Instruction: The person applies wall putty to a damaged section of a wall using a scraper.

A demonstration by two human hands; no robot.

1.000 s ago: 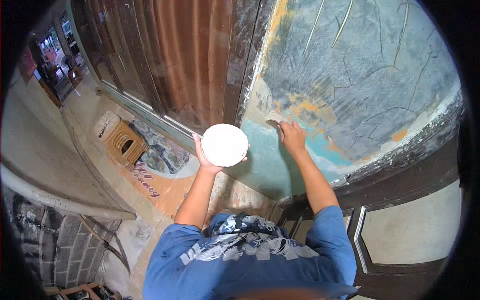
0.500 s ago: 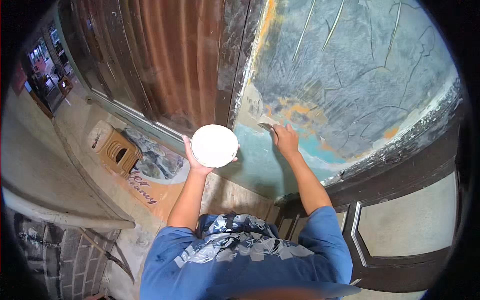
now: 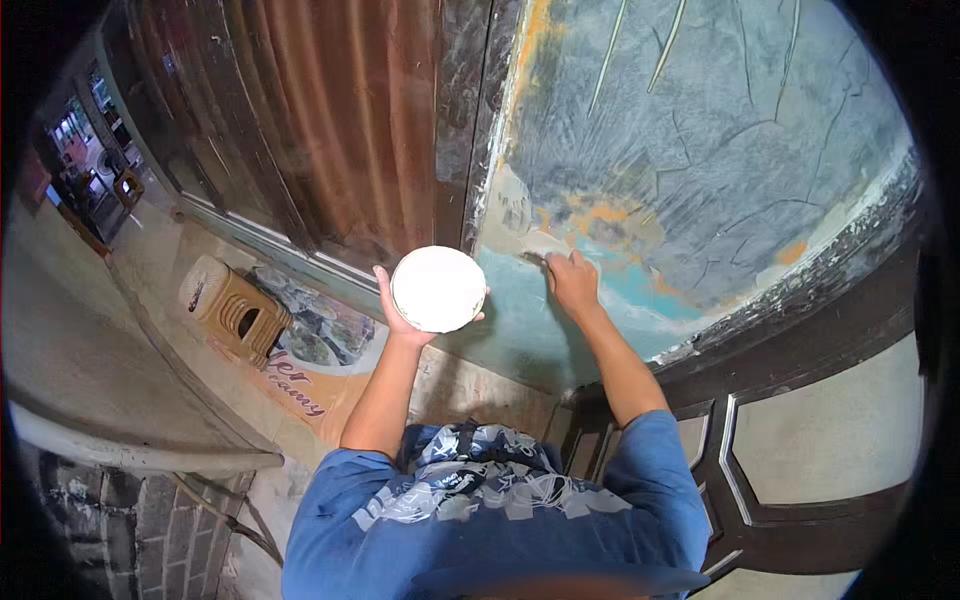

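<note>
My left hand [image 3: 403, 327] cups a round tub [image 3: 438, 289] from beneath and the side, its fingers spread round the rim. The tub's top shows plain white, too bright to tell a lid from the contents. My right hand [image 3: 573, 287] is closed round a small putty knife [image 3: 537, 257], whose handle is hidden in the fingers. Its thin blade lies against the wall [image 3: 530, 305], low down near the door frame. Just above the blade is a pale beige smear of filler [image 3: 543, 240], with bare orange and turquoise patches beside it.
A glazed door with a brown curtain [image 3: 345, 130] stands ahead on the left. On the floor at the left, a tan plastic stool [image 3: 235, 308] sits by a printed mat [image 3: 335, 385]. A dark panelled door [image 3: 740, 520] is close on the right, and a pipe [image 3: 140, 457] runs lower left.
My right hand has drawn the putty knife slightly down and left along the wall, and the beige smear shows above it. The view has shifted a little; the tub stays in my left hand.
</note>
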